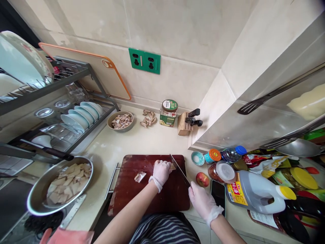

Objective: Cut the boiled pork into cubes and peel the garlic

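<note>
My right hand (pixel 201 200), in a clear glove, is closed round the handle of a kitchen knife (pixel 179 169). Its blade slants up and to the left over the dark red cutting board (pixel 142 203). Close beside the blade, my left hand (pixel 161 172), gloved too, presses down with fingers curled. A bit of a pale brown piece (pixel 173 167) shows between those fingers and the blade; its kind is hidden. A small pale and brown piece (pixel 140 176) lies apart on the board, left of my left hand.
Behind the board stand a bowl of garlic cloves (pixel 122 121), ginger (pixel 148 118), a green-labelled jar (pixel 168 113) and a knife block (pixel 185 124). To the left are a metal pan of pale slices (pixel 31 200) and a dish rack (pixel 99 115). An apple (pixel 202 179), phone (pixel 218 195) and bottles crowd the right.
</note>
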A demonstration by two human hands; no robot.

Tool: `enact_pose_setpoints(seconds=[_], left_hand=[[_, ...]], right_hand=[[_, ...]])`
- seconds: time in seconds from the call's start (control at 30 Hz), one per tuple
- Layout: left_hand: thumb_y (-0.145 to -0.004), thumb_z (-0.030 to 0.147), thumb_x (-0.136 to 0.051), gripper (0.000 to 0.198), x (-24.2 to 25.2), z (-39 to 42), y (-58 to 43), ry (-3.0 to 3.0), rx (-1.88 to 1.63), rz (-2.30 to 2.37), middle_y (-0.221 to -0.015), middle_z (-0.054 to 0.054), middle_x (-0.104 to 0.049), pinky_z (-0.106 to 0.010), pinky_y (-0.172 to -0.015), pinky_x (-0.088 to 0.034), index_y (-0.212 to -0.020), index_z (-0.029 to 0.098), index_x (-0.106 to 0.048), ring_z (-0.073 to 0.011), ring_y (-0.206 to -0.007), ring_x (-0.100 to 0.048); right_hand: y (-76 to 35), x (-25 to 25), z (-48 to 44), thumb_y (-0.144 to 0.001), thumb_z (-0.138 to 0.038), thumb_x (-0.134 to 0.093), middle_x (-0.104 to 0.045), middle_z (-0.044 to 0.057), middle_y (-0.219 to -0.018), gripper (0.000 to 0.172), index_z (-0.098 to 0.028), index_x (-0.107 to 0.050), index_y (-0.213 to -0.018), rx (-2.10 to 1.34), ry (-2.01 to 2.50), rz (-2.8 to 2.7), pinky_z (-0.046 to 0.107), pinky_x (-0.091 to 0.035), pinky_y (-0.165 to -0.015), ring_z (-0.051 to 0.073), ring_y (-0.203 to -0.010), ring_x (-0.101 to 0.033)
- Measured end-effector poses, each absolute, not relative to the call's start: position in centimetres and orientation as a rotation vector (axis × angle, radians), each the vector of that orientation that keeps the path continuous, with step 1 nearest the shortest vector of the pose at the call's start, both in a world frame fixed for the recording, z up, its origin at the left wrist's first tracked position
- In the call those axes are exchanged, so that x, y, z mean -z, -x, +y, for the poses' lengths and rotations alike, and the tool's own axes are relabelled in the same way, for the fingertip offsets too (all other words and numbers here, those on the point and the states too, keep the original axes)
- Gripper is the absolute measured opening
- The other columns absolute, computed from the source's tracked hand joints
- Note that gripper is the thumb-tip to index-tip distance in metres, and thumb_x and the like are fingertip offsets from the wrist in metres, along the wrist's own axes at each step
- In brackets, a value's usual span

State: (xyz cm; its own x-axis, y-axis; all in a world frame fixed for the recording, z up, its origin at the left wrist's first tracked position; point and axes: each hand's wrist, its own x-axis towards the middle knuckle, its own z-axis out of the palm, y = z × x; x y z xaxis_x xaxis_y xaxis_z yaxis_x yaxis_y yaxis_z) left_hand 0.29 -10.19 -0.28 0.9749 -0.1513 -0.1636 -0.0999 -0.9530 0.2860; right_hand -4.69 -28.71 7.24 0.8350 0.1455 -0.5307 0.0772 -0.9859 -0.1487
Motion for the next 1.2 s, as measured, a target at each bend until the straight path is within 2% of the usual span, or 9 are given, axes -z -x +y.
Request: enact_pose_setpoints(seconds=[0.33, 0.63, 0.9, 1.2], left_hand=[[-0.084, 0.027, -0.050, 0.016, 0.1, -10.3, -0.3, -2.861, 0.244, -0.229, -0.090, -0.010, -0.066, -0.040, -0.081, -0.033, -0.090, 0.017, -0.061, -0.0246, -0.086, -0.060], [-0.085, 0.025, -0.048, 0.018, 0.4, -10.3, -0.2, -2.825, 0.274, -0.232, -0.093, -0.010, -0.067, -0.040, -0.083, -0.032, -0.095, 0.017, -0.060, -0.0238, -0.088, -0.060], [-0.083, 0.026, -0.052, 0.018, 1.0, -10.0, 0.1, -2.805, 0.203, -0.262, -0.092, -0.009, -0.067, -0.040, -0.085, -0.032, -0.098, 0.019, -0.060, -0.0240, -0.088, -0.059], [-0.084, 0.029, -0.053, 0.022, 0.6, -10.2, 0.9, -2.841, 0.180, -0.261, -0.097, -0.008, -0.066, -0.040, -0.087, -0.032, -0.104, 0.020, -0.058, -0.0240, -0.096, -0.055]], right_hand=[[2.2, -6.6, -27.8, -0.090, -0.020, -0.031, -0.070, 0.014, -0.088, 0.029, -0.016, -0.059, -0.099, -0.889, 2.876, -0.291, 0.030, -0.042, -0.065, 0.025, -0.085, -0.066], [1.9, -6.0, -27.1, -0.092, -0.019, -0.030, -0.070, 0.013, -0.088, 0.027, -0.016, -0.056, -0.099, -0.924, 2.900, -0.318, 0.028, -0.041, -0.062, 0.023, -0.085, -0.067], [3.4, -3.7, -26.7, -0.094, -0.023, -0.029, -0.070, 0.013, -0.093, 0.031, -0.016, -0.053, -0.113, -0.898, 2.861, -0.162, 0.028, -0.043, -0.065, 0.022, -0.086, -0.067], [2.9, -4.1, -26.4, -0.093, -0.023, -0.030, -0.070, 0.012, -0.090, 0.028, -0.017, -0.056, -0.103, -0.870, 2.783, -0.152, 0.028, -0.041, -0.063, 0.022, -0.085, -0.067]])
